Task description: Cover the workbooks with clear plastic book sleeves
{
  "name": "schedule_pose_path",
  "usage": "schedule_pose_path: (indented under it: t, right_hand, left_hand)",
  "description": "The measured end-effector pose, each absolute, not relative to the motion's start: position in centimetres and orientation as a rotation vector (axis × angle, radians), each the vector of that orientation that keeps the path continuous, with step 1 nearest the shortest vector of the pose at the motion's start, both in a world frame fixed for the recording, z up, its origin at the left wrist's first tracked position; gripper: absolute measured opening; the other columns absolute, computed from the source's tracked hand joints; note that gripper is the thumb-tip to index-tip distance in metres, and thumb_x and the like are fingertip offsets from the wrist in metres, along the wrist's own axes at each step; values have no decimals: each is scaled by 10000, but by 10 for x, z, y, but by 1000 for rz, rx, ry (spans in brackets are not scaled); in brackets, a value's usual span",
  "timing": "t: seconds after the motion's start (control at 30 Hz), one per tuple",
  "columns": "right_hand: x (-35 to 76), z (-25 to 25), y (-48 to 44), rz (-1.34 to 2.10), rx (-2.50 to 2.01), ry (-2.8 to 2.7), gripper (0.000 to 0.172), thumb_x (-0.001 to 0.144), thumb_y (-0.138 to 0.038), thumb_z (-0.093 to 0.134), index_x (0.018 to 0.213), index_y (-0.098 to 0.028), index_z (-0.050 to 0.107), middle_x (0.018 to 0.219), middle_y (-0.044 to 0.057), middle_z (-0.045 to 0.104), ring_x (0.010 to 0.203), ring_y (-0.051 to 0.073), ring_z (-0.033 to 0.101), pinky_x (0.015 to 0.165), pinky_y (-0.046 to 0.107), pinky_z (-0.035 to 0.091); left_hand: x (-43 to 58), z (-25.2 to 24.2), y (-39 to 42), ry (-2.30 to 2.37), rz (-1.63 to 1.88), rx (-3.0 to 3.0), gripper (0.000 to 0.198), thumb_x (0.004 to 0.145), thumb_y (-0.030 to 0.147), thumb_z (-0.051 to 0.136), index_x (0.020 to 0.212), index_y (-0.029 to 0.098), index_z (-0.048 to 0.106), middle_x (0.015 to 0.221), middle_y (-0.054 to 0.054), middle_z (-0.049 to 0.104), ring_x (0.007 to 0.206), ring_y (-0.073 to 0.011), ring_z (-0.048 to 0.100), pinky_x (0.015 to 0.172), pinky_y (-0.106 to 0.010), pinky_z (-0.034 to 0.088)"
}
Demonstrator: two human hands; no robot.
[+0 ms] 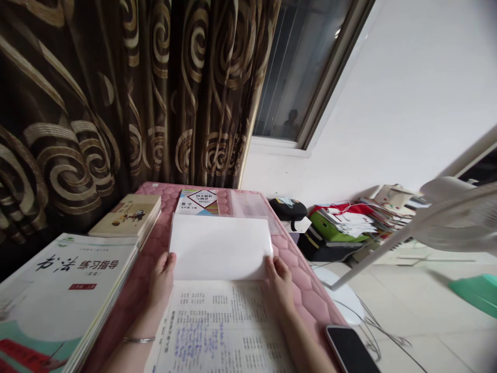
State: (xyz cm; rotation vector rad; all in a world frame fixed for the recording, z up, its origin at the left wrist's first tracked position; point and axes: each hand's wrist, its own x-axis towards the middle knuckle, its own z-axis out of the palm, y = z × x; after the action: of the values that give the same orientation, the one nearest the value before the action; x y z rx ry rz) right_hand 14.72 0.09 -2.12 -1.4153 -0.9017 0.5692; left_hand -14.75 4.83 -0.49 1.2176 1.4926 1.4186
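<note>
A blank white sheet (221,247), glossy along its right edge, is stretched between my hands. My left hand (165,272) pinches its left edge, with a thin bracelet on the wrist. On the opposite side, my right hand (280,280) has thumb and fingers closed on the right edge. Directly below the sheet lies a printed page (223,326) with blue handwriting, between my forearms. Whether sheet and page are joined is hard to tell. Beyond the sheet, a workbook (197,202) and a clear plastic cover (250,203) lie on the pink padded surface.
Book stacks stand at left, topped by a white calligraphy book (85,274) and a beige book (128,215). A phone (349,349) lies at the front right edge. A white fan (446,217), cables and piled papers (345,220) are on the right. A patterned curtain (186,93) hangs behind.
</note>
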Motion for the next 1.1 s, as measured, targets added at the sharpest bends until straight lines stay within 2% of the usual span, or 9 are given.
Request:
schedule_pose_path:
  t: [0.17, 0.3, 0.4, 0.93, 1.1]
  right_hand:
    - [149, -22, 2, 636, -1365, -899, 411, 804, -622, 603, 800, -212, 632, 721, 18, 598, 684, 210, 537, 582, 317, 450]
    - [148, -19, 2, 578, -1400, -920, 446, 781, -654, 605, 744, -210, 617, 702, 15, 603, 686, 210, 540, 618, 318, 454]
    - [147, -17, 2, 559, -1413, -925, 463, 780, -670, 596, 710, -212, 596, 667, 9, 587, 651, 202, 523, 585, 313, 439]
    - [148, -19, 3, 552, -1381, -930, 429, 779, -642, 620, 703, -220, 586, 688, 8, 582, 675, 205, 522, 612, 312, 443]
    - [146, -19, 4, 531, -1385, -925, 455, 762, -667, 615, 698, -218, 590, 659, 12, 575, 649, 205, 517, 581, 310, 443]
  left_hand:
    - [-148, -8, 50, 1525, 1392, 1223, 432, 730, 649, 529, 758, 221, 581, 713, -2, 660, 732, -201, 617, 645, -270, 499]
    - [-148, -7, 50, 1531, 1398, 1217, 448, 736, 643, 528, 814, 210, 612, 777, -29, 705, 782, -218, 641, 682, -283, 516]
    - [-148, -5, 50, 1488, 1411, 1214, 464, 727, 648, 546, 832, 202, 621, 817, -43, 724, 816, -229, 656, 699, -286, 526]
    - [-148, -8, 51, 1551, 1384, 1174, 479, 700, 661, 547, 845, 209, 612, 898, -60, 727, 837, -234, 647, 703, -290, 522]
    - [-147, -6, 51, 1509, 1401, 1184, 472, 703, 665, 548, 805, 208, 609, 813, -41, 715, 819, -231, 642, 699, -286, 521]
